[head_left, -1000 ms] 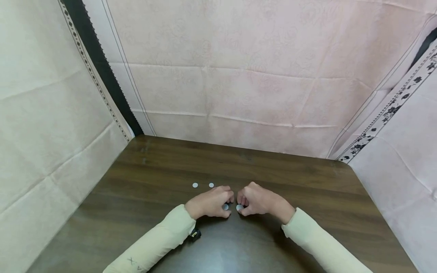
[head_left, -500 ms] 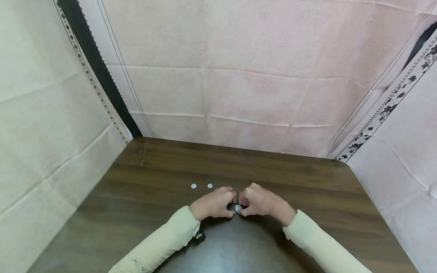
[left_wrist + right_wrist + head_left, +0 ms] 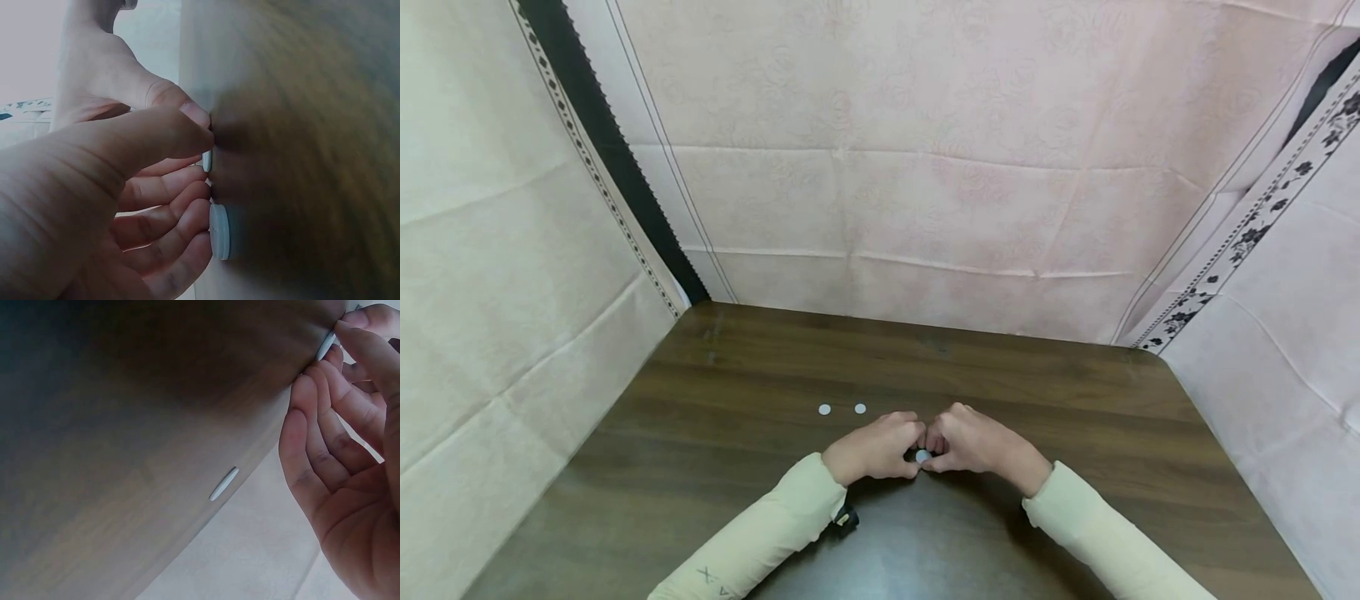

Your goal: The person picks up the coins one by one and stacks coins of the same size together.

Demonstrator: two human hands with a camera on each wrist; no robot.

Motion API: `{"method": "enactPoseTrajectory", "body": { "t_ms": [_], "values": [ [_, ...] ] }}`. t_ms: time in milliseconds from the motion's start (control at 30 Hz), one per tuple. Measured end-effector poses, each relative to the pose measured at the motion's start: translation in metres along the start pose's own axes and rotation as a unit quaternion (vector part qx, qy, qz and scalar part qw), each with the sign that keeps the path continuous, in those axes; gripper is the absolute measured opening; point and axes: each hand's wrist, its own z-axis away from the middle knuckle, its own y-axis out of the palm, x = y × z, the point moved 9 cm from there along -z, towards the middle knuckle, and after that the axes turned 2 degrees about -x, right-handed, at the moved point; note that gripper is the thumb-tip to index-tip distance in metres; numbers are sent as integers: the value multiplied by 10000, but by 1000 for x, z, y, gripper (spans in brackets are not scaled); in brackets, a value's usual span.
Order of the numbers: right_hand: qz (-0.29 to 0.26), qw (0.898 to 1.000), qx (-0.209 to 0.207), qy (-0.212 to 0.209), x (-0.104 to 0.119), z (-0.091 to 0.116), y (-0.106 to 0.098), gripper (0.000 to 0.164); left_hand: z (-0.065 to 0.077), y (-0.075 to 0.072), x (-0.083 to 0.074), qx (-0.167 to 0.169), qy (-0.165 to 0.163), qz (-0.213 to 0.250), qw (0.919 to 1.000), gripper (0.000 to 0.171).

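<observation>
In the head view my left hand (image 3: 878, 447) and right hand (image 3: 973, 442) meet on the table, thumbs and curled fingers around a small round white disc (image 3: 922, 457). The left wrist view shows that disc (image 3: 207, 160) edge-on, flat against the wood, between thumb tips and fingertips. From the right wrist, the disc (image 3: 326, 345) shows between thumb and fingers too. Whether a second disc lies under or beside it is hidden by the fingers. Two more white discs, one left (image 3: 824, 409) and one right (image 3: 861, 408), lie flat beyond my left hand.
The brown wooden table (image 3: 760, 367) has rounded far corners. Pale cloth hangs behind it (image 3: 925, 208) and along both sides. A small black device (image 3: 846, 517) sits under my left wrist.
My left hand has moved right until it meets my right hand. Two discs showed between the hands earlier; only one shows there now. The right hand has hardly moved.
</observation>
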Motion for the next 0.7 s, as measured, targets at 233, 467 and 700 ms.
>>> {"method": "enactPoseTrajectory", "body": {
  "t_ms": [233, 467, 700],
  "values": [
    [-244, 9996, 47, -150, 4, -5, 0, 8, 4, 0, 5, 65, -167, 312, 9994, 11],
    [-271, 9996, 97, 61, 1, -4, -1, 7, 1, 2, 6, 92, -175, 461, 9987, 10],
    [-206, 9991, 346, 124, 0, -5, -1, 8, 0, 4, 5, 41, -176, 518, 9985, 13]
  ]
}}
